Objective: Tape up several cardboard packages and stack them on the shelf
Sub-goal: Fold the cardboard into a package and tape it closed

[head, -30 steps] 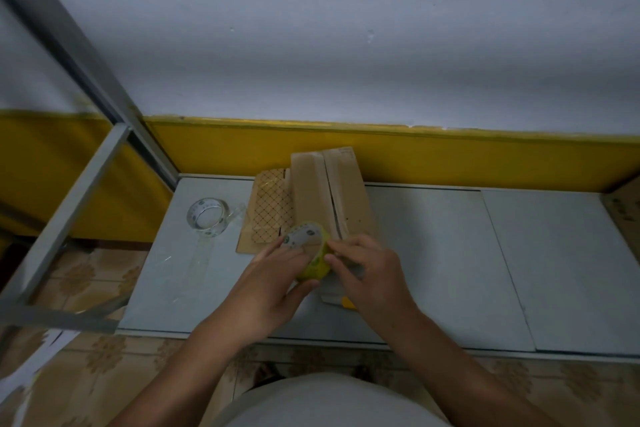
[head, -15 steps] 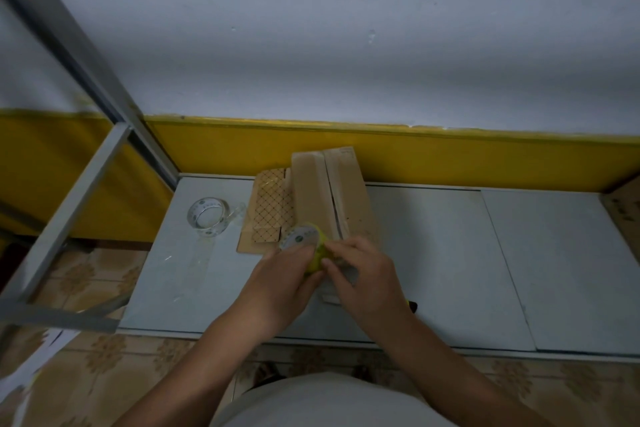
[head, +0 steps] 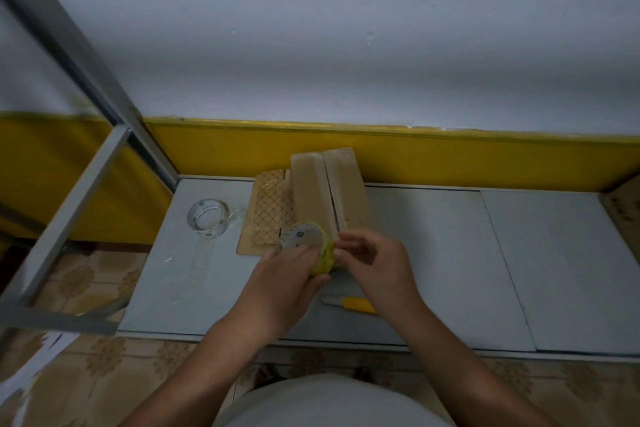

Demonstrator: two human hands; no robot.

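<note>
The left hand (head: 287, 282) had fingers and thumb curled round the one yellow tape roll (head: 306, 246). The right hand (head: 375, 262) pinched at the roll's rim, fingertips drawn together. At 12 o'clock from the roll were two plain cardboard packages (head: 308, 191) side by side, and one lattice-printed package (head: 272, 210) lay flat at 11 o'clock. One clear tape roll (head: 207, 218) sat at 10 o'clock and one yellow knife (head: 353, 303) at 5 o'clock. All rested on a pale grey shelf board (head: 433, 253) against a white wall (head: 346, 45) with a yellow band (head: 450, 156). A grey metal frame (head: 104, 163) rose at 9 o'clock over patterned floor tiles (head: 86, 277).
</note>
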